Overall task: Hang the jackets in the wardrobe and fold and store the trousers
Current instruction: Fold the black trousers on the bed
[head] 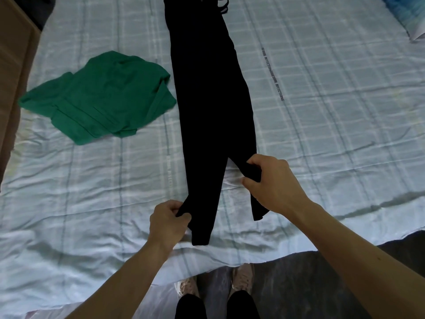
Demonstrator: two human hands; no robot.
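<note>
The black trousers (211,100) lie lengthwise on the bed (322,111), waist far, legs parted near the edge. The left hand (169,221) pinches the left leg's edge; the right hand (270,180) grips the right leg. A crumpled green garment (101,97) lies just left of them.

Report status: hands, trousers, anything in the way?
Left hand and right hand each pinch a trouser leg. Black trousers flat on bed, unfolded. Green garment alongside, clear.
</note>
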